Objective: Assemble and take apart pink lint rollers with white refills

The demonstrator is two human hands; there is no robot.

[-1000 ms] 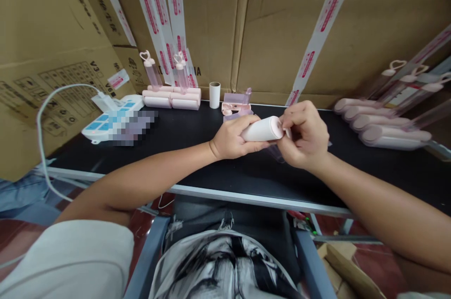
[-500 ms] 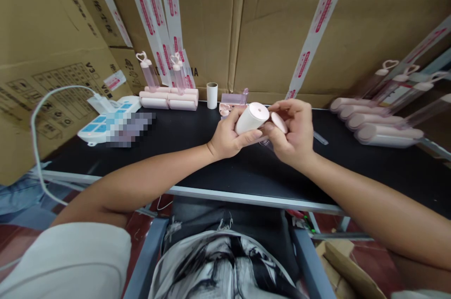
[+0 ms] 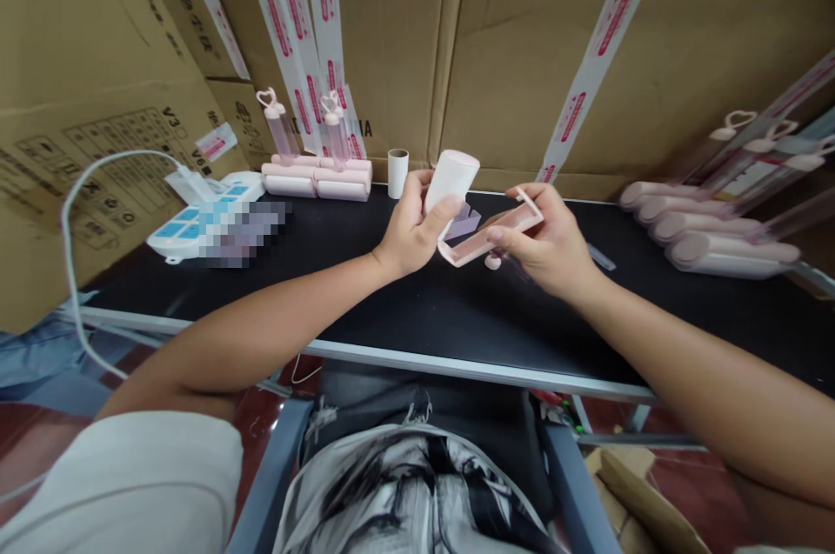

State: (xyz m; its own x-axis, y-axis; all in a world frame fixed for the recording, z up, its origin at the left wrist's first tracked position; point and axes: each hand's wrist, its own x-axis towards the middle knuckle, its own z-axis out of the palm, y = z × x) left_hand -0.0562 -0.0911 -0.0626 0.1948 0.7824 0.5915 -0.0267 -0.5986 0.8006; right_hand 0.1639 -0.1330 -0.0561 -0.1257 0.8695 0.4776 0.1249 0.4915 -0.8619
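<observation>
My left hand (image 3: 412, 228) is wrapped round a white roll (image 3: 451, 180) with a pale pink end, tilted upward. In my right hand (image 3: 549, 236) is a long pink trough-shaped case (image 3: 486, 238), its hollow side facing up and an upturned end at the right. The two pieces are close together above the black table. Behind them a translucent purple piece (image 3: 464, 223) shows partly. A small pink knob (image 3: 493, 261) appears just under the case, by my right fingers; what it belongs to is hidden.
A white cardboard tube (image 3: 397, 174) stands at the back. Left of it are pink rollers (image 3: 317, 180) with heart-topped handles, then a power strip (image 3: 196, 223) with a cable. More pink rollers (image 3: 724, 245) line the right side. A clear strip (image 3: 601, 257) lies on the table. Cardboard walls the back.
The white roll has come up and tipped, away from the pink piece in my right hand. That piece has turned, so its long hollow side now shows.
</observation>
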